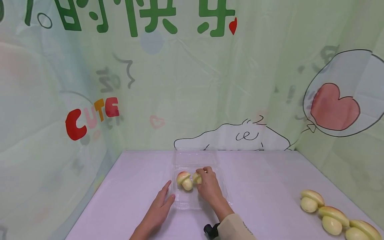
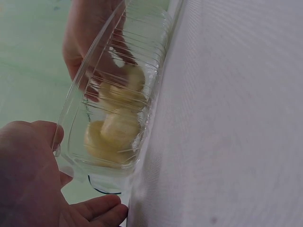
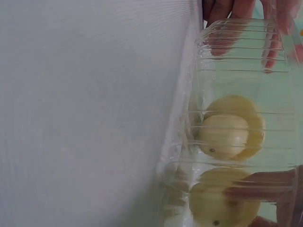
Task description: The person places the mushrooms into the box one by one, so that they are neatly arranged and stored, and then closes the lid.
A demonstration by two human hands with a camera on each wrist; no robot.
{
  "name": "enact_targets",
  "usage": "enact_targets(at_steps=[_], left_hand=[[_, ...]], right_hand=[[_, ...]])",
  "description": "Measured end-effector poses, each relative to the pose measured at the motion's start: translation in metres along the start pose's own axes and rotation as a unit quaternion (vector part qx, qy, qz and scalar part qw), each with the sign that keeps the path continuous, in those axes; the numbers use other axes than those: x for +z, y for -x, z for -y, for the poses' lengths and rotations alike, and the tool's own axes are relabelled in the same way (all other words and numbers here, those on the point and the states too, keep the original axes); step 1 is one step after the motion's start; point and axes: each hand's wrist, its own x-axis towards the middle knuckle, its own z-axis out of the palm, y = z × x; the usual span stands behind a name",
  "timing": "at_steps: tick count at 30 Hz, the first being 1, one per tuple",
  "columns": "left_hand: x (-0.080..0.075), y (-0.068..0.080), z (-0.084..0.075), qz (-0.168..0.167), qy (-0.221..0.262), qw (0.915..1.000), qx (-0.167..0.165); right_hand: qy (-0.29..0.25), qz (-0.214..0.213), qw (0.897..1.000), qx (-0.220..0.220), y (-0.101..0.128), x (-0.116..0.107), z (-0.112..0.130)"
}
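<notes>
At frame centre, the right hand point(image 1: 209, 182) pinches a bun point(image 1: 196, 177) inside the clear box point(image 1: 192, 203); the left hand point(image 1: 159, 207), fingers straight, steadies the box's edge on the counter point(image 1: 264, 186).

clear tray point(image 2: 97, 56), mushroom buns point(image 2: 116, 127), left hand point(image 2: 28, 179)

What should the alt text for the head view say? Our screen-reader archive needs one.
A right hand holds a mushroom-shaped piece inside a clear plastic box, beside another piece, while the left hand rests flat against the box's side. Three more pieces lie at the table's right edge.
</notes>
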Motion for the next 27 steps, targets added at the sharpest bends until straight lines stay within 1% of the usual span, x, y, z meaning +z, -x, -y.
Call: enact_targets(at_steps=[4, 10, 17, 27], left_hand=[[0.0002, -0.001, 0.0001, 0.0, -0.003, 1.0, -0.002], [0.0002, -0.0025, -0.0002, 0.002, -0.006, 0.9999, -0.008], [0.001, -0.0013, -0.002, 0.002, -0.004, 0.9999, -0.016], [0.0016, -0.0023, 0.0015, 0.003, -0.008, 0.9999, -0.008]], right_hand=[[0.01, 0.007, 1.0, 0.008, -0.0002, -0.0011, 0.0001], [0.034, 0.019, 0.999, 0.009, -0.001, -0.0022, 0.0011], [0.037, 0.041, 0.998, 0.013, -0.0036, -0.0019, 0.0016], [0.048, 0.054, 0.997, 0.008, -0.0036, 0.0008, 0.0023]])
